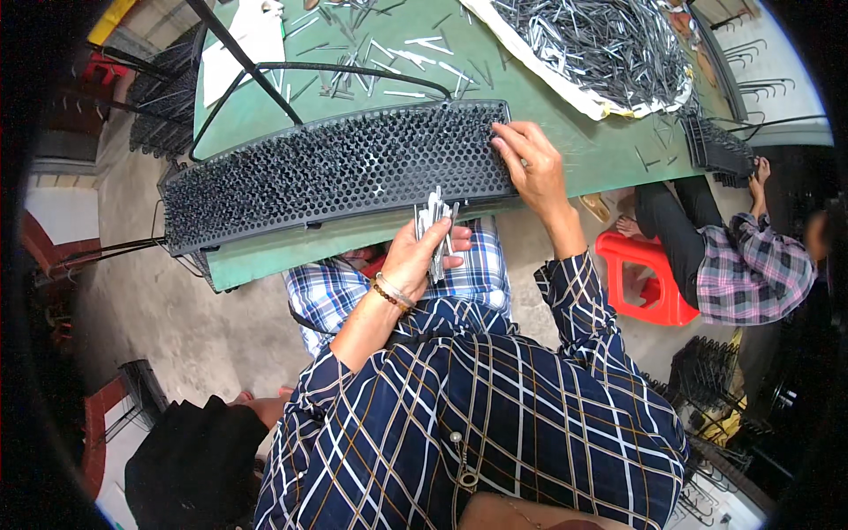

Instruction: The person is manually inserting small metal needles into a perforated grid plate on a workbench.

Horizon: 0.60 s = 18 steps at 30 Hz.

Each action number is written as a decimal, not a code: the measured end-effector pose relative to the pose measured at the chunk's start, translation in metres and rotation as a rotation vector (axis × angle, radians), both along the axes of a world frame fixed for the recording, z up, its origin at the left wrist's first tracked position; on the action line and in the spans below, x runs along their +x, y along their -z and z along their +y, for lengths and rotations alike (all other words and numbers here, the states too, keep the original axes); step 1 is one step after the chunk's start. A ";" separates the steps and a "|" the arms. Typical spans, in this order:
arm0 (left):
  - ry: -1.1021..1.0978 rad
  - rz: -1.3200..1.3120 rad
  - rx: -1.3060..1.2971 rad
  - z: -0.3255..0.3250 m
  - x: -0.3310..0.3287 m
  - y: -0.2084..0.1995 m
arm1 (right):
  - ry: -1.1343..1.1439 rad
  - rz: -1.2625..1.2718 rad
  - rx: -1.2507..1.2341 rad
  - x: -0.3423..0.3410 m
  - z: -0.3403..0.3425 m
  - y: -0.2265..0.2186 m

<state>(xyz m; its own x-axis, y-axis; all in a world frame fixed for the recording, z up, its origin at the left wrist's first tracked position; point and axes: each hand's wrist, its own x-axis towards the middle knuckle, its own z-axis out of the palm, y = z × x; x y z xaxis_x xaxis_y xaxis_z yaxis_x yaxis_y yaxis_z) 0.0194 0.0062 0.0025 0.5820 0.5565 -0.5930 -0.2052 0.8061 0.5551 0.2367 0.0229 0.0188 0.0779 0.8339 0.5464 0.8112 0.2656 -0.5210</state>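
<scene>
A long, black, curved rack full of round holes (424, 155) lies across the near edge of the green table. Dark pins crowd its left and middle holes, while the holes at the right end look bare. My left hand (408, 265) is closed around a bundle of thin silver-grey pins (435, 216), just below the rack's near edge. At the rack's right end, my right hand (533, 166) has thumb and fingertips pinched together over the holes. Whatever sits between those fingertips is too small to make out.
Loose pins (415, 60) lie scattered on the green table (583, 146) behind the rack. A heap of pins (601, 49) fills a white sack at the far right. Black metal rods (231, 40) rise behind the rack. A co-worker (751, 274) sits right, near a red stool (649, 296).
</scene>
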 end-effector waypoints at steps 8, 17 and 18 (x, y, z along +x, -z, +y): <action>0.020 -0.030 0.017 -0.002 -0.001 -0.002 | 0.081 -0.002 0.022 0.001 -0.001 0.005; 0.016 -0.022 0.034 0.000 -0.001 0.000 | 0.123 -0.037 0.010 -0.006 0.000 -0.003; 0.021 -0.039 0.045 0.000 -0.001 -0.003 | 0.121 -0.037 0.012 -0.007 -0.001 -0.009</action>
